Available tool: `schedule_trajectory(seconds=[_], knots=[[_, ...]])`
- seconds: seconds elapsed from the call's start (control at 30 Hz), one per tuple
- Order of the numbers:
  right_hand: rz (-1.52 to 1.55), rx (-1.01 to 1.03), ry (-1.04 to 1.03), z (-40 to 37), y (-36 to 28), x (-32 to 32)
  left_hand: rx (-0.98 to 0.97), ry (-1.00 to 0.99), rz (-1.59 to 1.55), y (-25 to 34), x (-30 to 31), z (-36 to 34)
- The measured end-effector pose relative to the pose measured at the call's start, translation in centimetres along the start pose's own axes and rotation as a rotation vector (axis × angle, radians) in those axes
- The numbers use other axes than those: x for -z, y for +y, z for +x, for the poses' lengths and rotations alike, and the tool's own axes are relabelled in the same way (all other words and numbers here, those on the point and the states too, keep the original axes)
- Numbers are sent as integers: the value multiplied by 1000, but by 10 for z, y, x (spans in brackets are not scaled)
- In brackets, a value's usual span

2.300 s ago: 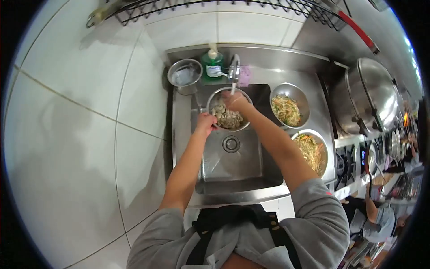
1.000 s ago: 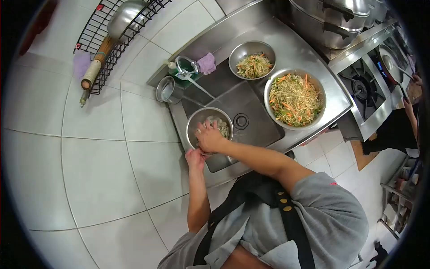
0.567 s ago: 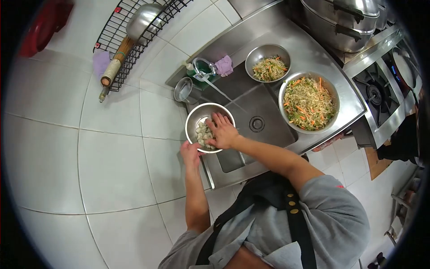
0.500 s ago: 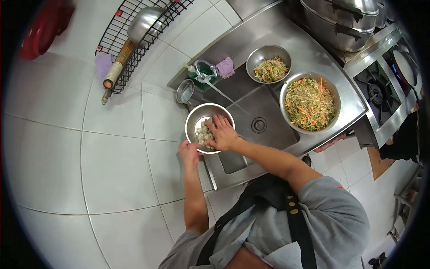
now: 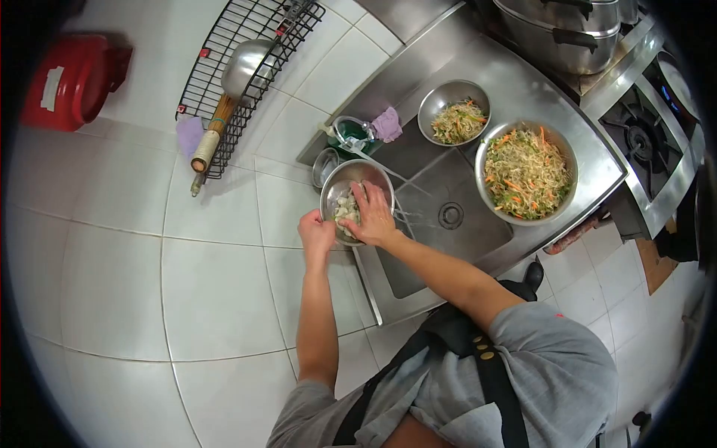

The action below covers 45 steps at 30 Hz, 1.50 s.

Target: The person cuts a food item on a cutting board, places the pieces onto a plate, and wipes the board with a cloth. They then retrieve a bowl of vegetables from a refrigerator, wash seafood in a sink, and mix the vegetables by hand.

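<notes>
At the sink's left end I hold a steel bowl (image 5: 328,196), tilted toward the basin. Inside lie pale, wet pieces (image 5: 346,213) that look like peeled shrimp. My left hand (image 5: 317,231) is closed on the bowl's near-left rim. My right hand (image 5: 371,214) reaches into the bowl, its fingers stretched out and laid over the pieces. Water (image 5: 405,215) spills from the bowl's right side into the sink basin (image 5: 478,239). The underside of my right palm is hidden.
Two bowls of shredded vegetables, a smaller bowl (image 5: 424,112) and a larger bowl (image 5: 573,175), stand right of the basin. A faucet (image 5: 388,173) crosses the sink's left side. A wire rack (image 5: 196,93) hangs on the wall. A stove (image 5: 638,138) and steamer pot (image 5: 556,45) stand far right.
The bowl has tipped further toward the basin, and water now runs out of it. My right hand stays over the pieces. The whole view has shifted slightly.
</notes>
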State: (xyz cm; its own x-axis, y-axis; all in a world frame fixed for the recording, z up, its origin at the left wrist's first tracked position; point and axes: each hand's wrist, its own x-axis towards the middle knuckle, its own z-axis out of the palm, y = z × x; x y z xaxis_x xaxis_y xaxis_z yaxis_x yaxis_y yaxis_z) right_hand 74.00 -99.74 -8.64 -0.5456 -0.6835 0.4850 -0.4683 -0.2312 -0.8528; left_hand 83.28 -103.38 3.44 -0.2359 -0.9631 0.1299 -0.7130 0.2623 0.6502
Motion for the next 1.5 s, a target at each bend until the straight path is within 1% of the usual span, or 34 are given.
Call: schedule_trajectory(seconds=[0.03, 0.07, 0.1, 0.13, 0.17, 0.2, 0.23, 0.27, 0.3, 0.33, 0.37, 0.43, 0.47, 0.53, 0.57, 0.63, 0.67, 0.7, 0.77, 0.8, 0.83, 0.9, 0.93, 0.97, 1.03, 1.2, 1.23, 1.3, 1.37, 1.4, 1.47, 1.5], knots=[[4, 6, -2, 4, -2, 0, -23, -6, 45, 0, 3, 4], [-66, 12, -36, 10, -7, 4, -21, 2, 43, 1, 4, 6], [-137, 19, -73, 15, -11, 9, 25, -23, -61, 1, 5, 8], [-137, 29, -80, 19, -15, 14, 70, -46, -169, 1, 7, 9], [-210, 38, -124, 21, -16, 16, 76, -34, -178, -5, 6, 11], [-285, 47, -169, 21, -15, 16, 124, -61, -273, -15, 5, 13], [-292, 57, -183, 19, -12, 19, 173, -90, -371, -26, 2, 14], [-262, 73, -339, 16, -4, 21, 181, -85, -391, -33, 0, 13], [-239, 84, -496, 12, 8, 20, 261, -100, -466, -40, -5, 10], [-245, 120, -388, 3, 16, 17, 342, -124, -539, -47, -12, 6], [-318, 150, -373, 0, 12, 28, 346, -142, -564, -55, -21, 5], [-437, 248, -445, -7, 20, 24, 370, -152, -631, -73, -38, 1], [-459, 240, -461, -10, 26, 27, 387, -147, -639, -74, -45, -1], [-464, 215, -624, -7, 34, 29, 395, -173, -629, -76, -48, -3], [-479, 219, -630, -4, 40, 32, 387, -188, -600, -72, -49, -3], [-375, 245, -375, -2, 54, 43, 393, -176, -625, -67, -52, -4], [-398, 208, -450, 2, 44, 53, 374, -176, -607, -66, -53, -4], [-401, 207, -461, -1, 42, 53, 348, -175, -587, -64, -54, -1], [-430, 246, -388, 0, 40, 51, 328, -171, -584, -56, -56, 6], [-345, 205, -397, 2, 41, 47, 272, -151, -488, -51, -56, 9], [-340, 205, -401, 2, 42, 44, 215, -131, -390, -46, -57, 13], [-301, 116, -301, 2, 39, 38, 192, -128, -352, -34, -55, 21], [-272, 101, -257, 3, 38, 35, 40, -96, -162, -30, -55, 28], [-263, 96, -256, 4, 36, 33, -109, -65, 31, -29, -55, 34], [-162, 88, -133, 9, 31, 27, -119, -70, 77, 1, -43, 35], [-186, 77, -114, 24, 22, 16, -150, -75, 147, 21, -27, 46], [-179, 77, -107, 27, 20, 16, -94, -99, 73, 23, -24, 45], [-237, 106, -164, 32, 18, 18, 20, -148, -84, 24, -17, 45], [-278, 121, -192, 33, 16, 21, 36, -152, -124, 2, -19, 53], [-324, 135, -222, 32, 17, 22, 55, -160, -169, 5, -17, 52], [-307, 145, -125, 24, 23, 11, 12, -171, -65, 20, -13, 40], [-154, 150, -88, 22, 28, 5, -196, -146, 113, -28, -16, 69]])
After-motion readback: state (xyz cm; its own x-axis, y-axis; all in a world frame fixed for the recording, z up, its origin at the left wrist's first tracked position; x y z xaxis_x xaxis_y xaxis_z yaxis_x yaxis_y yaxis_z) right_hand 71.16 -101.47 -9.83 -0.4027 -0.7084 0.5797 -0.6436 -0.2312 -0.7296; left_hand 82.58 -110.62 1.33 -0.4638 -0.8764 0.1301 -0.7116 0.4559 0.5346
